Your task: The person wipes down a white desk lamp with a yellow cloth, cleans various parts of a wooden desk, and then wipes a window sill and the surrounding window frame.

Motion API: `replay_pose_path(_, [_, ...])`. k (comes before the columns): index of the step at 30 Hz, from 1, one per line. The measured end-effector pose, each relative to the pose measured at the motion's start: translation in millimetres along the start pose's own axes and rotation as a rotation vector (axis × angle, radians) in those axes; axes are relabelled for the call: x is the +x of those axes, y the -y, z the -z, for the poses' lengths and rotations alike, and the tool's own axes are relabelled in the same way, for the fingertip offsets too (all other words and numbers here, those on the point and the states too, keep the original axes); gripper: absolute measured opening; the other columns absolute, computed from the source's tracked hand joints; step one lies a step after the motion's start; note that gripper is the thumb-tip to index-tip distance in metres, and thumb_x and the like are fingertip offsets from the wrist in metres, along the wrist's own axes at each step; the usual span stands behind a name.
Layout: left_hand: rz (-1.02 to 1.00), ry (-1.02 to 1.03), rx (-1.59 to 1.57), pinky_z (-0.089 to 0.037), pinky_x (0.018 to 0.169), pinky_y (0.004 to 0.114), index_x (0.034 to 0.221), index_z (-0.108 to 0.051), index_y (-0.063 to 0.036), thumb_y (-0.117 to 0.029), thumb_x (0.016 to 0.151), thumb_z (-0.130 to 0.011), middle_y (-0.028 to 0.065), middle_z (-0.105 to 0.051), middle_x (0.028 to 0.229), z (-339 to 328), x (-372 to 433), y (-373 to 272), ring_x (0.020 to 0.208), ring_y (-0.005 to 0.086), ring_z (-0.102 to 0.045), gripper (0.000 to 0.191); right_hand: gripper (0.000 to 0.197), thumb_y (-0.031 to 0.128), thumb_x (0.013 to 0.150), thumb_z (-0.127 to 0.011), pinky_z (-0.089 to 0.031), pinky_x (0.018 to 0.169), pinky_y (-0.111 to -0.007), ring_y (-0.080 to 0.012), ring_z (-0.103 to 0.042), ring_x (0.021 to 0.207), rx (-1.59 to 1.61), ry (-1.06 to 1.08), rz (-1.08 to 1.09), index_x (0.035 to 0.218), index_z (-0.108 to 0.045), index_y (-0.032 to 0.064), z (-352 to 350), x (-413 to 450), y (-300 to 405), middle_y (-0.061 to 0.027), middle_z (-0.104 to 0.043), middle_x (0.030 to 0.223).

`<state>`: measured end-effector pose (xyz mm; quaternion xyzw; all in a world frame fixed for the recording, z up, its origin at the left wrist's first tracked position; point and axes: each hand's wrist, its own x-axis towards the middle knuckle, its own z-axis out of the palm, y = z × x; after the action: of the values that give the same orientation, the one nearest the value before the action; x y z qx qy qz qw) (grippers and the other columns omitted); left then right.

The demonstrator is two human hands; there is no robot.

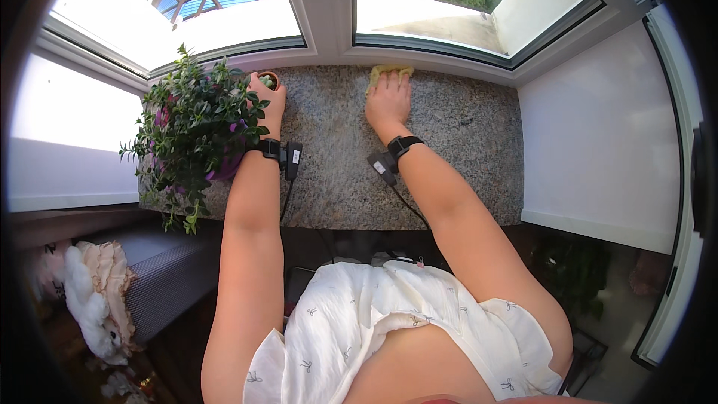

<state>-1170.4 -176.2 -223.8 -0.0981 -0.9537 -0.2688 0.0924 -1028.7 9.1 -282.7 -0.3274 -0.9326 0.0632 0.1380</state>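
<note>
My left hand (pixel 270 102) is wrapped around a small terracotta-coloured pot with a succulent (pixel 268 82), at the back of the speckled granite windowsill (pixel 336 179). Leaves of a bushy potted plant (pixel 196 112) overlap part of that hand. My right hand (pixel 390 100) lies palm down on a yellow cloth (pixel 387 70), pressed against the sill close to the window frame. Its fingers are spread over the cloth, whose edges show beyond the fingertips. A black strap with a small cabled device sits on each wrist.
A purple pot (pixel 227 164) partly shows under the bushy plant's foliage. White window frames (pixel 331 11) rise behind the sill, and a white side wall (pixel 597 134) bounds it on the right. A white plush toy (pixel 92 303) sits at lower left beside a dark mesh-textured surface (pixel 174 275).
</note>
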Motion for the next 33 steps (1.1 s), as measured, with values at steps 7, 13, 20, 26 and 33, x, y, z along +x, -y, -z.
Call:
replay_pose_path(7, [0.079, 0.004, -0.023, -0.048, 0.086, 0.044, 0.123, -0.047, 0.0012, -0.031, 0.065, -0.077, 0.0233, -0.056, 0.113, -12, 24, 16, 0.104, 0.0392, -0.056, 0.072, 0.042, 0.025, 0.091, -0.043, -0.016, 0.113, -0.042, -0.0279, -0.024, 0.137, 0.247, 0.285, 0.653, 0.132, -0.047, 0.0162, 7, -15, 78, -0.0071, -0.039, 0.141])
replay_pose_path(13, [-0.595, -0.162, 0.145, -0.029, 0.106, 0.047, 0.138, -0.033, -0.0054, -0.032, 0.076, -0.071, 0.0197, -0.019, 0.148, 10, -29, 11, 0.133, 0.0386, -0.026, 0.078, 0.04, 0.019, 0.087, -0.049, -0.025, 0.11, -0.043, -0.0311, -0.035, 0.131, -0.025, -0.032, 0.25, 0.125, -0.052, 0.0091, 34, -7, -114, -0.0114, -0.046, 0.135])
replay_pose_path(20, [-0.454, 0.603, 0.21, -0.003, 0.11, 0.053, 0.146, -0.021, -0.0168, -0.052, 0.09, -0.042, 0.0156, -0.008, 0.152, 2, -97, 43, 0.141, 0.0312, -0.003, 0.069, 0.047, 0.025, 0.088, -0.043, -0.024, 0.109, -0.043, -0.0377, -0.03, 0.132, -0.307, 0.2, -0.391, 0.131, -0.047, 0.0065, 62, 2, -242, -0.0171, -0.037, 0.141])
replay_pose_path(26, [-0.353, 0.673, -0.094, 0.002, 0.11, 0.049, 0.148, -0.009, -0.0151, -0.045, 0.095, -0.033, 0.0147, -0.006, 0.153, -6, -83, 64, 0.142, 0.0288, 0.0, 0.066, 0.044, 0.036, 0.089, -0.045, -0.02, 0.111, -0.045, -0.0353, -0.028, 0.133, 0.082, 0.034, 0.232, 0.126, -0.055, 0.013, 25, -32, -21, -0.0127, -0.039, 0.141])
replay_pose_path(33, [-0.258, 0.717, -0.266, 0.003, 0.111, 0.044, 0.148, -0.004, -0.0097, -0.039, 0.097, -0.03, 0.0142, -0.006, 0.153, -2, -77, 66, 0.142, 0.028, 0.001, 0.064, 0.035, 0.022, 0.088, -0.053, -0.029, 0.108, -0.041, -0.0285, -0.037, 0.13, 0.333, 0.154, 0.62, 0.123, -0.056, 0.017, 34, -94, 12, -0.0076, -0.046, 0.136])
